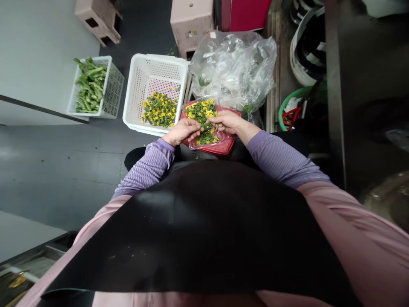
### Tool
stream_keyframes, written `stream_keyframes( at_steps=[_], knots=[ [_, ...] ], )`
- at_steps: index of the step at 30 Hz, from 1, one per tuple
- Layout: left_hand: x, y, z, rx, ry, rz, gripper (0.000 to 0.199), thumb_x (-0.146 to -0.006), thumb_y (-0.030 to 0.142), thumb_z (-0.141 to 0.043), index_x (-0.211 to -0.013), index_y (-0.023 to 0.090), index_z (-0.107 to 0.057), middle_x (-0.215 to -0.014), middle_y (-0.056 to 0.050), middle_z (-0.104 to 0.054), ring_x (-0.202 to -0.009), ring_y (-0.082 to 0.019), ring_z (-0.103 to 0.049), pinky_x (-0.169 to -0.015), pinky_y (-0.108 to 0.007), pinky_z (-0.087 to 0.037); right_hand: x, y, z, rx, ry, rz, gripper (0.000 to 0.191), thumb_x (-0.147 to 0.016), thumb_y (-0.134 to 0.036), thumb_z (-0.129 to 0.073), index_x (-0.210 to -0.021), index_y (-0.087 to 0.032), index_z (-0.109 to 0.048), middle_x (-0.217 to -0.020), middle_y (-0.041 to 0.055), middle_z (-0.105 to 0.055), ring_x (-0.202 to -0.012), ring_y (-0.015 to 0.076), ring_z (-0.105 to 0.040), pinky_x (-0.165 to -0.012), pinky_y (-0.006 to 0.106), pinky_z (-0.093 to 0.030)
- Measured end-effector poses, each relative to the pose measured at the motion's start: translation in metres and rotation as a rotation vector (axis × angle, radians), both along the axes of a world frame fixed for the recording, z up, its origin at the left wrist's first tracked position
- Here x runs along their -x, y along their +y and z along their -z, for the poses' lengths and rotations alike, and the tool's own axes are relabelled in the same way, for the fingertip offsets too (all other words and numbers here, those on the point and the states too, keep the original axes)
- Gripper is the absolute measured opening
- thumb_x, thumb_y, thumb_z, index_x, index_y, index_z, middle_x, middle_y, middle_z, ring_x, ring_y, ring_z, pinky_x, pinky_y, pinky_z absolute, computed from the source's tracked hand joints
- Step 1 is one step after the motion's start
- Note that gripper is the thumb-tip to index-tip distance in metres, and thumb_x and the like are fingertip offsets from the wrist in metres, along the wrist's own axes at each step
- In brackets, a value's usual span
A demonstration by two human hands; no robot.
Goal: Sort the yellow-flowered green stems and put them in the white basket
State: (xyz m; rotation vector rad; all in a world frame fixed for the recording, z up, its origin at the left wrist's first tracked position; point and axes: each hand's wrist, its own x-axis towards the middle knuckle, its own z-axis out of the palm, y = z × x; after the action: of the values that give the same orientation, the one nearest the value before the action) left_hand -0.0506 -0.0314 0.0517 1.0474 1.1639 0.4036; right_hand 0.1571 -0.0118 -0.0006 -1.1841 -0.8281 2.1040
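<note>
My left hand (pixel 184 131) and my right hand (pixel 227 121) meet over a clear plastic box (pixel 194 146), fingers pinched together. Between them is a small green sprig (pixel 207 125), gripped by both hands. Green stems with yellow flowers (pixel 200 110) fill the box under my fingers. The box rests on a red tray (pixel 223 147). Left of my hands stands a white perforated basket (pixel 136 102) with a heap of yellow-flowered sprigs (pixel 160 110) in it.
A smaller white basket (pixel 113 91) of thick green stems sits at the far left. Crumpled clear plastic bags (pixel 238 64) lie behind the tray. Two pale stools (pixel 191 25) stand at the back. On the right are a green basin (pixel 281 113) and a metal edge (pixel 334 85).
</note>
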Motion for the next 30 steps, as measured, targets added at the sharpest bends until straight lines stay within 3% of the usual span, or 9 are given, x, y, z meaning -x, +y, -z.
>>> stream_keyframes(
  at_steps=[4,8,13,18,26,30],
  knots=[
    [-0.002,-0.002,0.002,-0.049,-0.059,-0.063,0.012,-0.082,0.017,-0.068,-0.072,0.01,-0.067,-0.047,0.002,-0.056,-0.031,-0.003,-0.037,-0.033,-0.016,-0.023,0.003,-0.002,-0.004,0.055,0.04,-0.026,0.007,-0.091,-0.013,-0.071,-0.088,-0.012,-0.065,-0.06,-0.0036,-0.051,-0.044,0.0034,-0.036,-0.037,0.015,-0.024],
    [-0.008,-0.002,0.011,-0.035,-0.104,-0.17,0.024,-0.086,0.019,-0.059,-0.063,0.015,-0.056,-0.045,0.005,-0.048,-0.031,-0.003,-0.032,-0.033,-0.016,-0.022,0.006,-0.005,-0.011,0.146,0.111,0.006,0.012,-0.098,-0.014,-0.063,-0.086,-0.012,-0.062,-0.06,-0.0034,-0.051,-0.043,0.0021,-0.032,-0.037,0.013,-0.023],
    [-0.017,-0.01,0.022,0.004,-0.02,-0.128,0.027,-0.093,0.03,-0.06,-0.072,0.015,-0.061,-0.051,0.002,-0.055,-0.032,-0.004,-0.04,-0.032,-0.017,-0.024,0.008,-0.005,-0.015,0.231,0.106,0.139,0.019,-0.102,-0.016,-0.057,-0.084,-0.014,-0.059,-0.059,-0.0032,-0.05,-0.041,0.0017,-0.03,-0.036,0.012,-0.021],
    [-0.03,-0.015,0.018,-0.025,-0.001,-0.129,0.025,-0.09,0.031,-0.07,-0.073,0.015,-0.06,-0.047,0.006,-0.052,-0.03,-0.003,-0.036,-0.033,-0.017,-0.021,0.013,-0.009,-0.013,0.262,0.106,0.123,0.024,-0.102,-0.018,-0.058,-0.078,-0.015,-0.055,-0.06,-0.001,-0.053,-0.042,0.0026,-0.034,-0.035,0.012,-0.022],
    [-0.038,-0.014,0.017,0.044,-0.044,-0.252,0.033,-0.09,0.028,-0.061,-0.06,0.016,-0.053,-0.041,0.005,-0.045,-0.031,-0.003,-0.032,-0.034,-0.017,-0.019,0.018,-0.014,-0.013,0.277,0.117,0.129,0.027,-0.102,-0.018,-0.059,-0.076,-0.016,-0.051,-0.058,-0.0022,-0.054,-0.041,0.0021,-0.031,-0.036,0.013,-0.021],
    [-0.037,-0.014,0.017,0.056,-0.111,-0.218,0.032,-0.087,0.023,-0.058,-0.057,0.015,-0.053,-0.042,0.004,-0.045,-0.031,-0.003,-0.031,-0.035,-0.018,-0.018,0.019,-0.014,-0.012,0.301,0.171,0.124,0.027,-0.103,-0.02,-0.055,-0.077,-0.015,-0.051,-0.059,-0.002,-0.053,-0.041,0.0023,-0.031,-0.036,0.013,-0.021]
  ],
)
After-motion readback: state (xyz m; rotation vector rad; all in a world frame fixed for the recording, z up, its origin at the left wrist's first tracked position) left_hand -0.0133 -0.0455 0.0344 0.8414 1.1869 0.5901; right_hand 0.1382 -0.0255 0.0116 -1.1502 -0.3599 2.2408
